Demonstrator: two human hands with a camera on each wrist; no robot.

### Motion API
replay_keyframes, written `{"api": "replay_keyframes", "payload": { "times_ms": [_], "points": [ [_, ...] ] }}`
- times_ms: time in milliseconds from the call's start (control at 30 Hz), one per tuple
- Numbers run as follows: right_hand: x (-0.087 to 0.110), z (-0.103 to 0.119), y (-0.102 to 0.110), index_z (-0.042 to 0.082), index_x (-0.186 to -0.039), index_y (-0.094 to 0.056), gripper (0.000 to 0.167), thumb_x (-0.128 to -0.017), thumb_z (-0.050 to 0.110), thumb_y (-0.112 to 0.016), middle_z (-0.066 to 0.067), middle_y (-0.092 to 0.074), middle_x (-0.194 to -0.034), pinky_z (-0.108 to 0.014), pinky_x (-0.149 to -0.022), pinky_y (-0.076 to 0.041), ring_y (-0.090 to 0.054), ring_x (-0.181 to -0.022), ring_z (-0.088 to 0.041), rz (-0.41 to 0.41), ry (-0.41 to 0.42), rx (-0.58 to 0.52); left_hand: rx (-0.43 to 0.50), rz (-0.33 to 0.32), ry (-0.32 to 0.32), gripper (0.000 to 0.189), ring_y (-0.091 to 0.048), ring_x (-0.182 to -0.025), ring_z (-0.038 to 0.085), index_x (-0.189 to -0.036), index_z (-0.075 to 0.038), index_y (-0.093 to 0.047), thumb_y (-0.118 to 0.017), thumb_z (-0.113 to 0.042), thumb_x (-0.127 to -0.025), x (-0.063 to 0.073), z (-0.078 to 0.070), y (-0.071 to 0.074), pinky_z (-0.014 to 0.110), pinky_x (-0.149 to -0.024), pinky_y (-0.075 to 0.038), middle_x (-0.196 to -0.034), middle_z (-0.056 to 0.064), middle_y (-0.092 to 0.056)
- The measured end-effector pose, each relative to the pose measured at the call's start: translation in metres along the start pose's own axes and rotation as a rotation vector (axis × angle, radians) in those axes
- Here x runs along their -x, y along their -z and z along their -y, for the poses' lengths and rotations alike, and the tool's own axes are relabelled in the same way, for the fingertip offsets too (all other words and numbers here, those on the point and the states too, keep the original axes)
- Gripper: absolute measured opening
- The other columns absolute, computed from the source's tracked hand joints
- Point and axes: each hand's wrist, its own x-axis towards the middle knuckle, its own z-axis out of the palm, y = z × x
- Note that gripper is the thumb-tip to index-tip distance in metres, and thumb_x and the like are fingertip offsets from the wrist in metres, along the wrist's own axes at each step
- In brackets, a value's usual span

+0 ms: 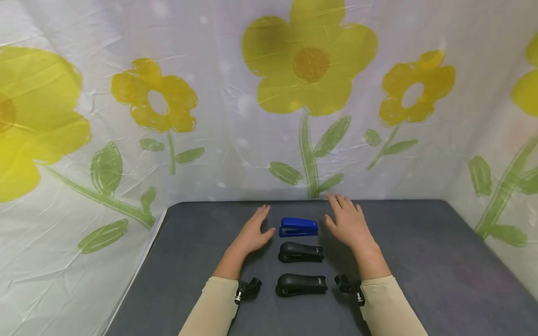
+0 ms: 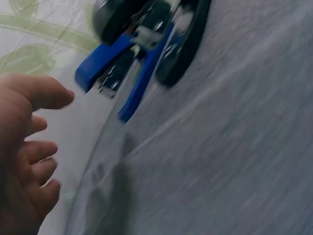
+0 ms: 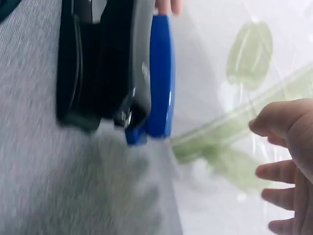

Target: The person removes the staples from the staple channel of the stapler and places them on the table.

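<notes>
Three staplers lie in a column on the dark grey table. Farthest back is a blue stapler [image 1: 298, 227], seen too in the left wrist view as a blue stapler [image 2: 142, 73] with its jaws apart. A black stapler [image 1: 300, 252] lies in the middle, and another black stapler [image 1: 301, 285] is nearest. My left hand [image 1: 253, 232] hovers left of the blue stapler, fingers extended, touching nothing. On the other side my right hand [image 1: 348, 221] is held right of it, fingers spread and holding nothing. The right wrist view shows a black stapler [image 3: 107, 58] in front of the blue one.
The grey table [image 1: 420, 261] reaches to a white curtain [image 1: 227, 140] printed with yellow flowers, which hangs behind it and at both sides. Black wrist cameras are strapped at the left cuff [image 1: 250, 288] and the right cuff [image 1: 350, 285].
</notes>
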Motion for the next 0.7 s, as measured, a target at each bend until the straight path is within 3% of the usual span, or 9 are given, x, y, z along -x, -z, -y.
{"api": "replay_keyframes", "payload": {
  "times_ms": [133,233,400,600,700],
  "points": [
    [-0.003,0.014,-0.001,0.002,-0.156,-0.042,0.062,-0.102,0.025,-0.064,-0.027,-0.043,-0.153,-0.069,-0.108,-0.030,-0.040,-0.140,-0.048,0.058,0.069,-0.019,0.097,0.070,-0.012,0.067,-0.030,-0.149,0.036,-0.161,-0.004,-0.030,-0.062,-0.020,-0.104,-0.002,-0.004,-0.013,0.053,-0.117,-0.028,-0.163,0.018,-0.032],
    [-0.005,0.025,-0.002,0.003,-0.153,-0.047,0.058,-0.102,0.024,-0.065,-0.023,-0.048,-0.151,-0.063,-0.108,-0.036,-0.046,-0.137,-0.044,0.147,0.120,-0.103,0.149,0.107,-0.002,0.066,-0.033,-0.148,0.038,-0.161,-0.004,-0.031,-0.062,-0.020,-0.104,-0.004,-0.008,-0.020,0.055,-0.116,-0.029,-0.159,0.019,-0.038],
    [-0.004,0.038,-0.006,0.000,-0.151,-0.049,0.055,-0.102,0.020,-0.066,-0.019,-0.052,-0.148,-0.055,-0.108,-0.040,-0.050,-0.136,-0.038,0.274,0.162,-0.222,0.139,0.145,-0.003,0.064,-0.027,-0.149,0.041,-0.160,-0.003,-0.034,-0.062,-0.015,-0.103,-0.006,-0.008,-0.029,0.057,-0.117,-0.025,-0.153,0.018,-0.048],
    [-0.002,0.036,-0.013,-0.005,-0.148,-0.049,0.054,-0.101,0.014,-0.067,-0.023,-0.053,-0.146,-0.056,-0.108,-0.039,-0.050,-0.135,-0.041,0.316,0.174,-0.237,0.105,0.205,-0.021,0.065,-0.020,-0.152,0.043,-0.161,-0.003,-0.031,-0.061,-0.011,-0.103,-0.003,-0.008,-0.031,0.058,-0.117,-0.024,-0.154,0.021,-0.045],
    [-0.003,0.032,-0.017,-0.006,-0.147,-0.050,0.053,-0.100,0.011,-0.067,-0.024,-0.053,-0.145,-0.056,-0.109,-0.038,-0.049,-0.135,-0.042,0.312,0.171,-0.218,0.090,0.183,-0.038,0.065,-0.023,-0.150,0.042,-0.159,-0.001,-0.033,-0.062,-0.009,-0.102,-0.003,-0.008,-0.032,0.058,-0.116,-0.027,-0.152,0.021,-0.047]
  ]
}}
